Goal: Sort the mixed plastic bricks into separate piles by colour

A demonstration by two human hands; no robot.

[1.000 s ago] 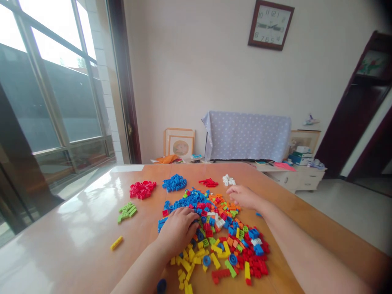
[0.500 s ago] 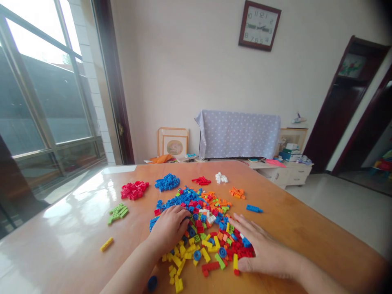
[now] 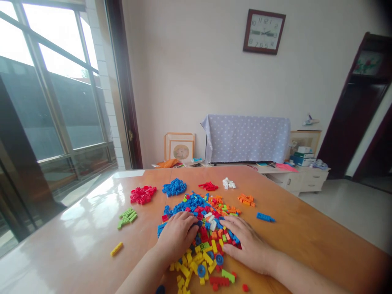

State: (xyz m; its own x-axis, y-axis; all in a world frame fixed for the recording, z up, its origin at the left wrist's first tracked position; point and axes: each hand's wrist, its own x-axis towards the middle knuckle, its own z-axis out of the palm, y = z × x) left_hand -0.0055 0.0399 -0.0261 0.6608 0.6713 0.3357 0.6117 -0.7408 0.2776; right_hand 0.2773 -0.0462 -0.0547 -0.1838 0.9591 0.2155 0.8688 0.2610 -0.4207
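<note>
A large mixed heap of toy bricks (image 3: 203,245) lies on the wooden table, blue at the back, yellow at the front, red, orange, green and white among them. My left hand (image 3: 179,232) rests on the heap's left side, fingers bent down into the bricks; their tips and anything under them are hidden. On the right side, my right hand (image 3: 246,245) lies over the heap with fingers spread and the thumb apart, touching bricks and holding none that I can see.
Around the heap sit small groups: red (image 3: 143,195), blue (image 3: 174,187), thin red (image 3: 208,186), white (image 3: 228,183), orange (image 3: 246,199) and green bricks (image 3: 127,217). A yellow brick (image 3: 116,249) lies left, a blue piece (image 3: 265,217) right. The table (image 3: 306,245) extends rightward.
My right hand has moved inward over the heap, and bricks on that side have shifted towards the middle. My left hand stays on the left side. The camera view has shifted slightly.
</note>
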